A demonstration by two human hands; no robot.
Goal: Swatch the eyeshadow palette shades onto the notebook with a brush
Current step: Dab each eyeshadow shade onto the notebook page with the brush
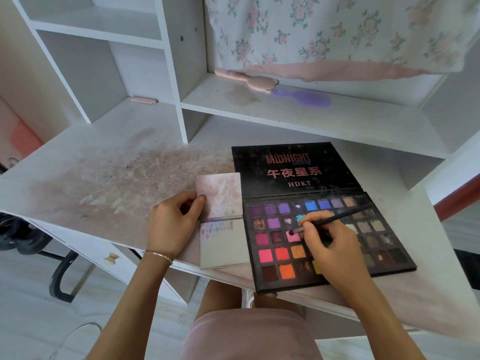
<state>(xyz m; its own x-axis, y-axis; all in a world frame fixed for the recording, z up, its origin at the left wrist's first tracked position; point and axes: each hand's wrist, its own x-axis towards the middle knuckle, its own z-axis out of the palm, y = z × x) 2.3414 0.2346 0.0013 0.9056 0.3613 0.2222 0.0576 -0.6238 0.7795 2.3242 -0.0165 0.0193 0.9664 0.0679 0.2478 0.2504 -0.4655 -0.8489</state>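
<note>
While right hand point(335, 245) grips brush point(335, 218) (tip on pink pan), left hand point(172, 224) pinches notebook point(223, 229) beside palette point(324, 229).

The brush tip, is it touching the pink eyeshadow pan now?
Touching. The head view shows the brush tip resting on the pink pan of the palette, no gap visible; the right hand pinches it.

Our right hand point(335, 245) hides several pans in the middle of the eyeshadow palette point(322, 229). Left of the palette, the swatches on the notebook point(223, 245) are too small to tell apart.
</note>
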